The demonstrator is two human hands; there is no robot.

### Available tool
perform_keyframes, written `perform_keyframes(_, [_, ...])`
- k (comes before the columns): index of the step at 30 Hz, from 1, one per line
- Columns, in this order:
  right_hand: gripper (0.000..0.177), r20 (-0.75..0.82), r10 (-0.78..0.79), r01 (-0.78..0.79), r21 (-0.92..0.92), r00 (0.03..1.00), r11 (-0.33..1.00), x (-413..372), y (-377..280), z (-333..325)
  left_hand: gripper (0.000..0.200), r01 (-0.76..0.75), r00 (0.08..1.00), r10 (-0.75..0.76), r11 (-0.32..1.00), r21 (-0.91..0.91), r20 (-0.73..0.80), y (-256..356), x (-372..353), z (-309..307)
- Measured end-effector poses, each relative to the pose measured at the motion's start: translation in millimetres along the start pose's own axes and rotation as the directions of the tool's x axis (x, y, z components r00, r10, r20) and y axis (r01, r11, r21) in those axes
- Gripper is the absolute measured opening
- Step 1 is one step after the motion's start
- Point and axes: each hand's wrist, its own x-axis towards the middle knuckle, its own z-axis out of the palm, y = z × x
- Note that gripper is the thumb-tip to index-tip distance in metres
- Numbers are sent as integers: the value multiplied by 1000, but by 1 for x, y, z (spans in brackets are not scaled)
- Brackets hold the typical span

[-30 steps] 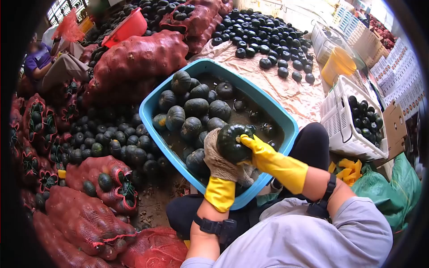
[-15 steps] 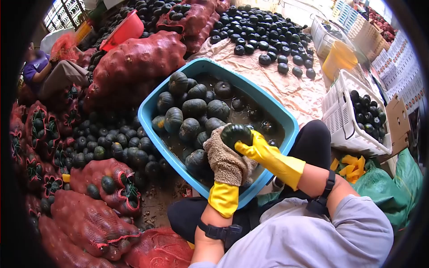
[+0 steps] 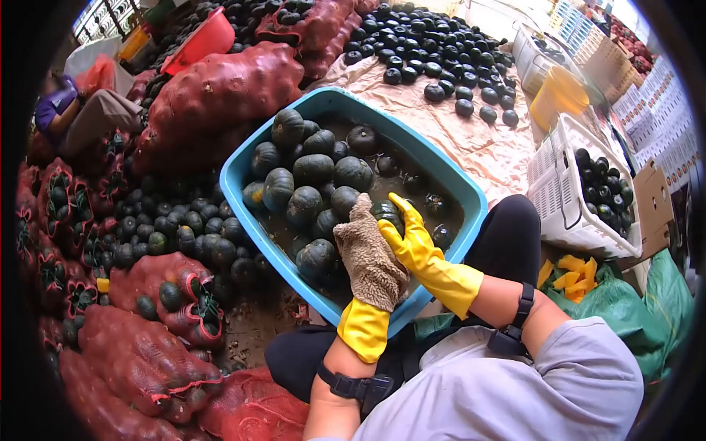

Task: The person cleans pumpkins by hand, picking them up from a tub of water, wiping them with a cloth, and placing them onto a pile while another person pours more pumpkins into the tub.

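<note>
The pumpkin [image 3: 386,213] is at the near side of the blue tub [image 3: 404,140], gripped by the right hand [image 3: 421,251]; the mitted left hand [image 3: 371,253] adjoins it, finger closure indeterminable. Probably firm, weighty, slippery if wet: support opposite sides.

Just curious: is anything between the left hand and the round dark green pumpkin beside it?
Yes: a fuzzy brown cloth mitt, worn over a yellow rubber glove, separates the left hand from the pumpkin.

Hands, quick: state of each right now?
Left hand: covered by brown cloth, against the pumpkin; open or closed can't be told.
Right hand: curved around the same pumpkin, holding it.
</note>
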Motion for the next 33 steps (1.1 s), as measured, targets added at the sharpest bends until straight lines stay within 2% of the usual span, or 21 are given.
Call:
perform_keyframes(2, [65, 149, 229, -257, 204, 962, 945, -7, -2, -6, 79, 70, 991, -67, 997, -27, 117, 3, 4, -10])
perform_keyframes(4, [61, 351, 287, -448, 582, 891, 679, -16, -37, -18, 71, -258, 963, 266, 953, -160, 29, -18, 12, -19])
perform_keyframes(6, [51, 547, 342, -642, 698, 764, 316, -22, -74, -40, 57, -369, 928, 373, 917, -150, -7, -32, 3, -20])
perform_keyframes(7, [57, 590, 420, -713, 654, 689, 251, -20, -70, -44, 46, -326, 945, 327, 942, -79, 2, -40, -1, -14])
perform_keyframes(9, [64, 785, 305, -825, 566, 540, 4, -16, -49, -58, 26, -242, 970, 242, 968, 62, 8, -44, -3, -9])
perform_keyframes(10, [71, 800, 323, -833, 550, 505, -60, -18, -43, -64, 9, -76, 994, 67, 991, 113, 80, -35, -3, -9])
perform_keyframes(11, [71, 805, 342, -846, 530, 485, -49, -19, -41, -72, 15, -163, 983, 140, 961, 225, 118, -25, 1, -20])
perform_keyframes(13, [70, 808, 371, -867, 497, 458, -12, -10, -38, -94, 30, -8, 820, -146, 964, 265, 554, 8, 25, -54])
perform_keyframes(15, [68, 626, 359, -704, 695, 692, 147, 52, -24, -110, 48, -368, 904, 307, 913, 177, 297, -10, -4, -55])
perform_keyframes(18, [55, 233, 293, -232, 972, 927, -40, 201, -57, -158, 64, -446, 828, 332, 879, 172, 453, -4, -7, -78])
perform_keyframes(19, [56, 137, 249, -164, 982, 959, 92, 225, -63, -163, 62, -423, 837, 317, 892, 160, 446, -3, -9, -76])
perform_keyframes(20, [57, 201, 151, -248, 865, 968, 436, 219, -63, -154, 61, -406, 844, 305, 901, 154, 441, -2, -11, -71])
perform_keyframes(21, [58, 376, 64, -274, 539, 925, 797, 206, -57, -144, 55, -361, 870, 295, 927, 101, 395, -11, -14, -57])
perform_keyframes(22, [60, 559, -1, -81, 121, 829, 989, 192, -42, -132, 49, -318, 893, 285, 947, 43, 348, -20, -17, -44])
perform_keyframes(23, [62, 731, -42, 280, -206, 681, 938, 172, -25, -115, 44, -281, 914, 273, 960, -20, 299, -28, -21, -30])
perform_keyframes(25, [76, 919, -46, 712, -273, 393, 647, 138, 60, -64, 38, -173, 960, 166, 985, 13, 225, -20, -10, -37])
perform_keyframes(26, [82, 838, 260, 692, -543, 479, 476, 115, 45, -35, 42, -120, 976, 113, 992, 27, 187, -17, -4, -41])
perform_keyframes(28, [70, 704, 220, 525, -668, 675, 527, 90, 79, -14, 55, -45, 978, 32, 997, 60, 205, -21, 1, -31])
perform_keyframes(29, [62, 683, 267, 503, -700, 680, 508, 89, 73, -13, 62, -45, 975, 15, 990, 132, 220, -22, -1, -24])
perform_keyframes(31, [58, 667, 103, 523, -661, 738, 537, 83, 118, -14, 67, -67, 982, 49, 993, 97, 181, -40, -10, 4])
perform_keyframes(33, [60, 684, 430, 429, -716, 589, 551, 107, 46, -14, 70, -43, 988, 33, 997, 66, 149, -36, -11, 4])
